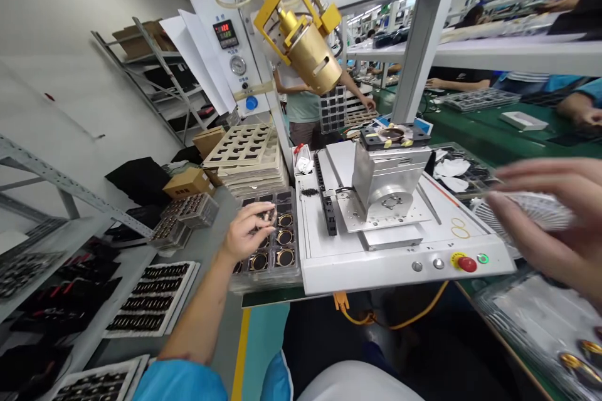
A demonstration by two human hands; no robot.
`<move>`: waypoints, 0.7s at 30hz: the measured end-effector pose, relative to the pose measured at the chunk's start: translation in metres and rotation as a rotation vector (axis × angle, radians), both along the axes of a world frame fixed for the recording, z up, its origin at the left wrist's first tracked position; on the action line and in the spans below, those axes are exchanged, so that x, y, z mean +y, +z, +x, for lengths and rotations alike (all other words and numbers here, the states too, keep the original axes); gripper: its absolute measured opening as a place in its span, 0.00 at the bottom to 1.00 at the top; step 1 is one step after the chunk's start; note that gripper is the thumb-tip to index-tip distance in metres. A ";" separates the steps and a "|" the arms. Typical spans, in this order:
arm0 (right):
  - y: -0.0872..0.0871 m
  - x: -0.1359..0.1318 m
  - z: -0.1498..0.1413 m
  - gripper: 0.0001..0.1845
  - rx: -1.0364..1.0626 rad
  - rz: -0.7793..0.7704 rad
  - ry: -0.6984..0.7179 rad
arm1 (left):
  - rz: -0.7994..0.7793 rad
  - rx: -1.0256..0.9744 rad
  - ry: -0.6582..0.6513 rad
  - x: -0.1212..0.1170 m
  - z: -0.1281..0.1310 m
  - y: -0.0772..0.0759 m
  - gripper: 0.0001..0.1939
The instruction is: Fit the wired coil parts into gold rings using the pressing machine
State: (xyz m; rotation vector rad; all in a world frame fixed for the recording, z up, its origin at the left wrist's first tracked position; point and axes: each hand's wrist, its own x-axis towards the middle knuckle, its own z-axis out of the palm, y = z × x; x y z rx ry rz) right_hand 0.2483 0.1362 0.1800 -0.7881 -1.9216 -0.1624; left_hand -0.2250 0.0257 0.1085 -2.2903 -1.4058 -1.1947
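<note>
Bench press with a white base dominates the work area, its gold cylindrical head tilted above a metal fixture. Beside the base, on the person's left, sits a stack of clear compartment trays. The right hand, blurred by motion, is raised near a white slatted basket; whether it grasps anything, I cannot tell. The left hand reaches over the trays, thumb and fingers curved around a small round piece; whether that is pinched or merely lies beneath them, I cannot tell. Black-faced, gold-rimmed round parts lie in the tray compartments. They should be light, stiff and somewhat slippery, with faces that could scratch, so opposite edges of the rim look the best hold.
</note>
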 end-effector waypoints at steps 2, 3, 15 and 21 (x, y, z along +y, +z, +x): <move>0.023 0.023 -0.021 0.07 -0.031 0.030 0.068 | 0.066 -0.009 -0.129 0.003 0.031 0.011 0.05; 0.034 0.037 -0.033 0.06 -0.076 0.021 0.117 | 0.073 -0.033 -0.171 0.005 0.044 0.015 0.06; 0.092 0.137 -0.085 0.07 -0.457 -0.413 0.341 | 0.107 -0.168 -0.090 0.044 0.092 0.037 0.27; 0.088 0.123 -0.081 0.08 -0.152 -0.368 0.333 | 0.121 -0.119 -0.137 0.094 0.114 0.067 0.15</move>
